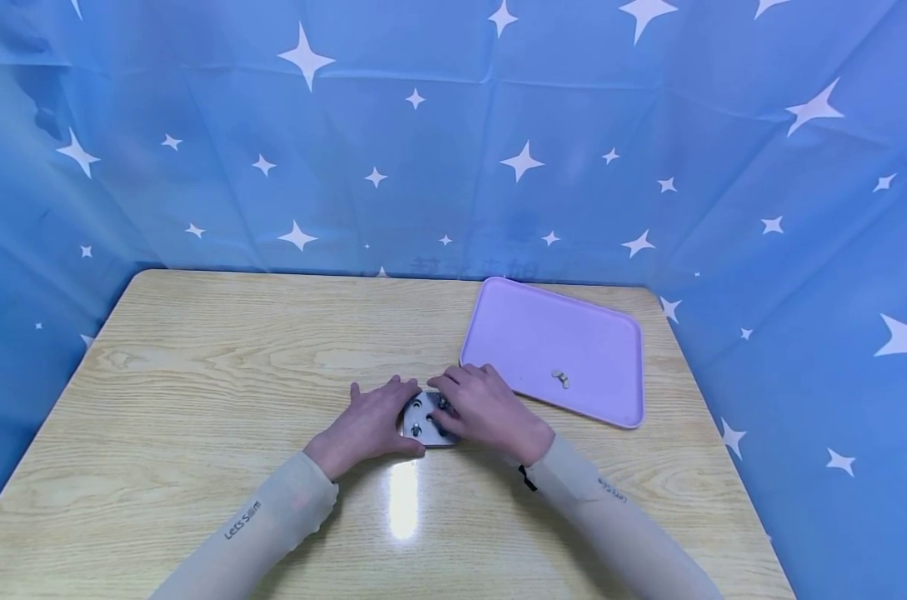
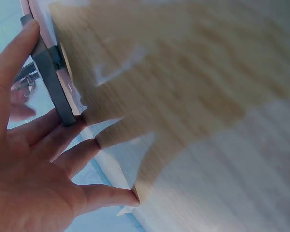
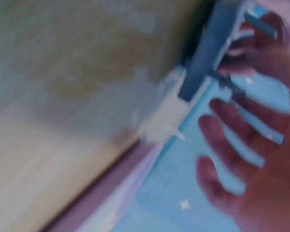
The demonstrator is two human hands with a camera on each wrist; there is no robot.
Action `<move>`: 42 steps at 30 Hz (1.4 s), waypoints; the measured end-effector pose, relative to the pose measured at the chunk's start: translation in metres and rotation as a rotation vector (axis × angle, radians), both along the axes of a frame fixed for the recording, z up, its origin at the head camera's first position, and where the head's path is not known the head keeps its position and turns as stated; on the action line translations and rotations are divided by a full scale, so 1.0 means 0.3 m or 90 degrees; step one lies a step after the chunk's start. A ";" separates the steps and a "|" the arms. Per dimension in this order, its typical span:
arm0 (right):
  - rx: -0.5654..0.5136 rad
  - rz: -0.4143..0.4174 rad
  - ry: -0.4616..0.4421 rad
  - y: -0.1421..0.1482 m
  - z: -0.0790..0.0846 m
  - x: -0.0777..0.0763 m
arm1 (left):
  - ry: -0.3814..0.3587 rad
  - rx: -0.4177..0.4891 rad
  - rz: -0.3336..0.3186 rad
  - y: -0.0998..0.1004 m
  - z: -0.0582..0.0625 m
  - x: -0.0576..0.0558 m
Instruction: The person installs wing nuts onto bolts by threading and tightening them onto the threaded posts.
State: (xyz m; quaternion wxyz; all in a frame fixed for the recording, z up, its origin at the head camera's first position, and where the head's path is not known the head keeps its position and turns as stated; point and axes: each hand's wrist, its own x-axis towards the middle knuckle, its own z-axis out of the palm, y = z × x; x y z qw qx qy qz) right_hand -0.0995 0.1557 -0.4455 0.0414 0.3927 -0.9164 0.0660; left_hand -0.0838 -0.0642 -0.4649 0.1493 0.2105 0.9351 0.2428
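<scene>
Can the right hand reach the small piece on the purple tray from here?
Probably yes: the right hand is beside the purple tray, and only a low rim seems to separate it from the small piece.

Wood-grain table (image 1: 221, 358) | on it: metal plate (image 1: 428, 435), near middle | purple tray (image 1: 543, 333), far right
</scene>
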 end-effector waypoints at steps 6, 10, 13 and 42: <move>0.058 0.115 -0.049 0.035 0.035 -0.010 | -0.011 -0.002 0.004 0.000 0.002 0.000; 0.098 0.137 -0.022 0.046 0.042 -0.012 | -0.013 0.002 0.004 0.001 0.002 -0.001; 0.114 0.138 -0.009 0.048 0.045 -0.012 | -0.013 0.004 0.004 0.001 0.002 -0.002; -0.003 -0.020 0.042 -0.029 -0.011 0.000 | -0.011 0.016 0.006 -0.001 -0.001 -0.003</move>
